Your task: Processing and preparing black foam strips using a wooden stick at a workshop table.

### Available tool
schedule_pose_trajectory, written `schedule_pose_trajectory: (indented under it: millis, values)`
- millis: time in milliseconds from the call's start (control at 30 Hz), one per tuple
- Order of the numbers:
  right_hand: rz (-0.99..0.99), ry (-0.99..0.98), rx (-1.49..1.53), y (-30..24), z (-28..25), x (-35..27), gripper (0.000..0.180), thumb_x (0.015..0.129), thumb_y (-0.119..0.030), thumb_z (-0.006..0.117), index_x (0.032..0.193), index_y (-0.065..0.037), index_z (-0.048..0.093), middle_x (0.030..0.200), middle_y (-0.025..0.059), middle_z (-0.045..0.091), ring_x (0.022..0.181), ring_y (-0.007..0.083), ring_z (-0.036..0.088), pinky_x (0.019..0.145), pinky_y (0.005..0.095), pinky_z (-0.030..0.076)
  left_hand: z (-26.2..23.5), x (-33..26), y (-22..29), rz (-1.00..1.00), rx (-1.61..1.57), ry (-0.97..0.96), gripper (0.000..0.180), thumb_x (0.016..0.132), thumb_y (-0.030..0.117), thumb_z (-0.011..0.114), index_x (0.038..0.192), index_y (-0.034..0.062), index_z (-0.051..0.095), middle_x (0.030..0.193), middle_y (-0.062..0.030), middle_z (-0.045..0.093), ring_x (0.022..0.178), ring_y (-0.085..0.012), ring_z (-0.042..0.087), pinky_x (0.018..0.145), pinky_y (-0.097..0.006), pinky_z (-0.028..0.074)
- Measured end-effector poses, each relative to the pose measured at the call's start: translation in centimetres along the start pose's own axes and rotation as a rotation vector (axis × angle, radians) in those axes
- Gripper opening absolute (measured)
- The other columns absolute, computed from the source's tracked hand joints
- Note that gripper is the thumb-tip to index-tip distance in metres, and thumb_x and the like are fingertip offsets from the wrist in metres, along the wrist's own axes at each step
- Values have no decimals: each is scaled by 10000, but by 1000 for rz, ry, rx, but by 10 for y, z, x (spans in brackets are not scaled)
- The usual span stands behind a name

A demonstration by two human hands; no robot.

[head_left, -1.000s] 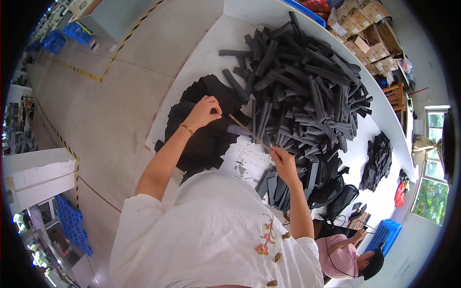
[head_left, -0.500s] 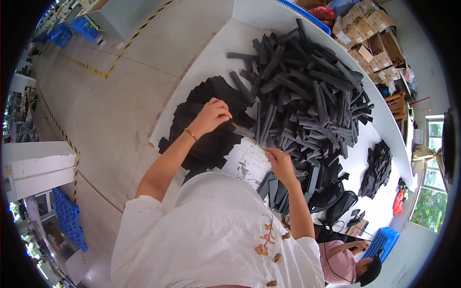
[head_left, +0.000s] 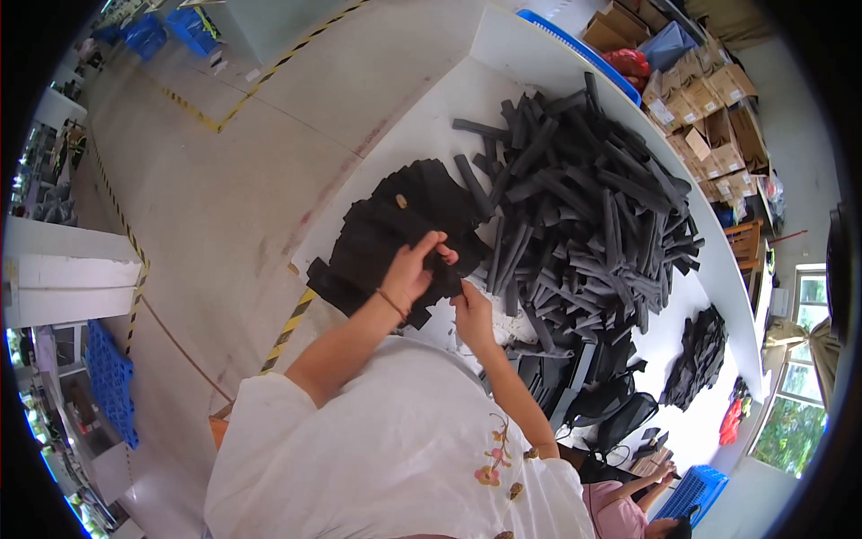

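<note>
White worktop (head_left: 422,117) curved from 12 o'clock down to 4 o'clock, with bare concrete floor (head_left: 269,162) and yellow-black tape lines at 9 to 11 o'clock. On the worktop lay a large heap of dark grey foam strips (head_left: 593,225) at 2 o'clock, touching a flatter stack of black pieces (head_left: 386,234) just left of centre. The left hand (head_left: 415,269) was closed on a black piece (head_left: 446,274) at the near edge of that stack, thumb and fingers pinching it. The right hand (head_left: 473,310), just beside it at 6 o'clock of the piece, touched the same piece with its fingertips; whether it gripped could not be told. A smaller dark pile (head_left: 696,355) sat well apart at 4 o'clock. Cardboard boxes (head_left: 709,81) stood at 1 o'clock. Another person's hand (head_left: 666,469) showed at 5 o'clock.
</note>
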State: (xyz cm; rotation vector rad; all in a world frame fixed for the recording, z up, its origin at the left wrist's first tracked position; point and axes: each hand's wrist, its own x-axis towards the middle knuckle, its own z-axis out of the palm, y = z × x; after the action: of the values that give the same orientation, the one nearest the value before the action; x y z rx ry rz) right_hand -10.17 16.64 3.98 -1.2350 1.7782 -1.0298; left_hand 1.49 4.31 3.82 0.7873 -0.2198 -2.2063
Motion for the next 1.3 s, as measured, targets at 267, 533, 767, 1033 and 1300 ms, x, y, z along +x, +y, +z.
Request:
schedule_pose_trajectory:
  millis: [267, 533, 767, 1033, 1300]
  values:
    - [22, 107, -134, -13, 17, -19, 158, 906, -54, 525, 1043, 9, 574, 784, 223, 619, 689, 375, 608, 599, 413, 465, 12, 0, 0, 75, -146, 97, 221, 853, 181, 691, 954, -7, 634, 765, -94, 644, 745, -231, 640, 774, -382, 543]
    - [125, -37, -97, -3, -10, -64, 169, 937, -129, 524, 966, 9, 617, 585, 143, 534, 510, 201, 502, 504, 322, 405, 2, 13, 1, 121, -64, 178, 184, 853, 145, 680, 909, -27, 642, 781, -116, 646, 692, -226, 639, 678, -368, 556]
    - [301, -123, -21, -11, -55, -106, 146, 920, -123, 556, 973, -28, 652, 567, 76, 523, 508, 127, 489, 501, 283, 406, 7, 40, 102, 570, 159, 187, 258, 886, 270, 631, 907, 14, 617, 710, -44, 591, 592, -108, 538, 539, -258, 450]
    - [219, -86, -120, -9, -63, -86, 155, 935, -116, 531, 959, -7, 639, 597, 17, 501, 564, 77, 472, 534, 238, 403, 24, -24, -2, -163, 111, 116, 479, 872, 505, 590, 1064, 73, 511, 846, -88, 586, 681, -208, 593, 611, -360, 530]
    - [393, -451, 52, -19, -103, -118, 189, 919, -188, 559, 931, -26, 655, 636, 3, 556, 585, 75, 459, 540, 248, 393, -16, 73, 77, 274, 7, 198, 233, 928, 253, 565, 954, 22, 586, 525, 68, 311, 388, -45, 258, 361, -235, 183]
